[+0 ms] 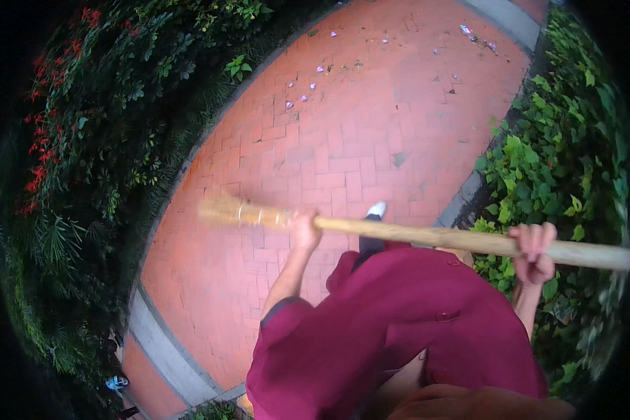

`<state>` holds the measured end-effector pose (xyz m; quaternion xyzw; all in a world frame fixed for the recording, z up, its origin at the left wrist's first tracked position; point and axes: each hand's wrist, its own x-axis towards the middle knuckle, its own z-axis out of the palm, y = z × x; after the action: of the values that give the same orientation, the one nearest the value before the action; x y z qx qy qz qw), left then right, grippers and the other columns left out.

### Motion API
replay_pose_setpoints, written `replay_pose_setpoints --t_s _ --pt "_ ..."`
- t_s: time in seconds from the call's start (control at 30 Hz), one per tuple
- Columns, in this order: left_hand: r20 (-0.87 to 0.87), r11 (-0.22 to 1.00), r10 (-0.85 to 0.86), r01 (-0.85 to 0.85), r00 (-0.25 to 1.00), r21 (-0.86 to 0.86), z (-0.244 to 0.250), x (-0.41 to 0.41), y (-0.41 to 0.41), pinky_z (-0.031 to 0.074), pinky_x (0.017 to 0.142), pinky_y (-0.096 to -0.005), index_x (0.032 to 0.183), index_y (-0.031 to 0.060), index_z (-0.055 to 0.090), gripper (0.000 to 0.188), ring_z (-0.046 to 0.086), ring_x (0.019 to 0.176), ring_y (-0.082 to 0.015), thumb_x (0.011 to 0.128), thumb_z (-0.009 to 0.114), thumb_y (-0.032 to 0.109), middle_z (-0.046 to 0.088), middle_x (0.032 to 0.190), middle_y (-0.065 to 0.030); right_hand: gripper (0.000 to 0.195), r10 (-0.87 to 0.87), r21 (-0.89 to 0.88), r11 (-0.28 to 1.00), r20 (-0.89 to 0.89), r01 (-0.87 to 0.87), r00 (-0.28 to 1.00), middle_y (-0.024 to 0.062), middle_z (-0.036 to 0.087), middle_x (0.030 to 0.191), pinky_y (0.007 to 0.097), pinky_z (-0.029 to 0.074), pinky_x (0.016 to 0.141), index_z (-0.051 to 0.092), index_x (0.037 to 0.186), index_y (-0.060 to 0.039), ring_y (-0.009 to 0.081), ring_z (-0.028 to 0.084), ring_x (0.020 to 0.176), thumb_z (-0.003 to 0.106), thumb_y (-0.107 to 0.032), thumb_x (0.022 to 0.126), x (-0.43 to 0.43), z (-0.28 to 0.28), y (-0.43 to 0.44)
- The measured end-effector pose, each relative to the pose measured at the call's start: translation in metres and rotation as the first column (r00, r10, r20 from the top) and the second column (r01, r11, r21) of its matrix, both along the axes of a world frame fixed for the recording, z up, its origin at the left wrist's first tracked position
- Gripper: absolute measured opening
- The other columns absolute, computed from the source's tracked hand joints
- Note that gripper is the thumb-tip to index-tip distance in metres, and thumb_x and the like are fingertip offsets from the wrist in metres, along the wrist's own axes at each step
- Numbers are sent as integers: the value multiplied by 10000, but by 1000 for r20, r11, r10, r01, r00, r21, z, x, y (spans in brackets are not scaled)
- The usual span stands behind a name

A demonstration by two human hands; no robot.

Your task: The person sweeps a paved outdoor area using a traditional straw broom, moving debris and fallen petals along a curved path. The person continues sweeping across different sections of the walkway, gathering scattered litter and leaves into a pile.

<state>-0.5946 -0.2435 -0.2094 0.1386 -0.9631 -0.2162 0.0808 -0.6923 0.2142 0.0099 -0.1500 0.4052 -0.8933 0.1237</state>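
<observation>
Across the front of my body lies a straw broom (pixel 420 232) with a long, pale wooden handle. My left hand (pixel 304 229) is wrapped around it close to the bound neck, where light bands circle the straw. The bristles point left over the brick path and look blurred. Nearer the other end, my right hand (pixel 535 253) grips the thick handle, whose tip reaches over the plants on the right. A white shoe (pixel 377 210) shows on the bricks just beyond the handle.
Red brick paving (pixel 346 157) runs between planted beds. Small purple blossoms (pixel 304 98) and bits of leaf lie scattered on its far part. Dark shrubs with red flowers (pixel 42 163) border the left; leafy green plants (pixel 525 157) stand behind a grey curb (pixel 464 199) on the right.
</observation>
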Motion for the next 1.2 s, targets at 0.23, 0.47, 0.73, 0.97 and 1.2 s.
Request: replay_pose_setpoints --t_s 0.23,0.47,0.73,0.97,1.2 --pt "102 987 82 -95 991 132 -67 -40 -47 434 743 -442 730 67 615 201 563 838 -359 585 579 -67 614 771 -166 213 97 118 988 34 -101 995 24 542 665 443 444 949 473 743 -111 192 556 708 672 -56 688 -77 -19 -76" --pt "-53 755 -498 462 866 465 -80 -272 118 428 734 -429 756 60 621 143 551 832 -347 619 644 27 607 801 -165 316 -527 339 713 -319 614 788 -27 398 677 353 385 848 372 837 -143 119 415 674 654 -246 738 -30 90 -5" --pt "-336 616 -744 787 578 -10 -6 -522 253 407 822 -454 758 135 627 116 555 936 -271 660 630 73 612 848 -67 335 -596 407 393 -570 825 565 -27 435 712 449 269 1070 398 755 -169 164 437 799 719 -265 740 -6 56 -2" --pt "-564 652 -640 757 522 -41 73 -431 219 374 816 -445 718 123 584 154 561 847 -253 602 686 113 570 721 -45 303 -700 -26 634 -444 773 559 -92 505 630 317 338 940 458 707 -195 79 493 675 755 -139 704 32 88 37" --pt "-272 919 -388 391 881 -46 54 -299 29 355 795 -449 721 104 580 143 551 824 -284 614 655 47 579 744 -73 187 -213 -63 974 -577 217 789 -9 626 671 345 468 843 557 753 -109 140 629 668 732 -54 723 -59 61 -4"
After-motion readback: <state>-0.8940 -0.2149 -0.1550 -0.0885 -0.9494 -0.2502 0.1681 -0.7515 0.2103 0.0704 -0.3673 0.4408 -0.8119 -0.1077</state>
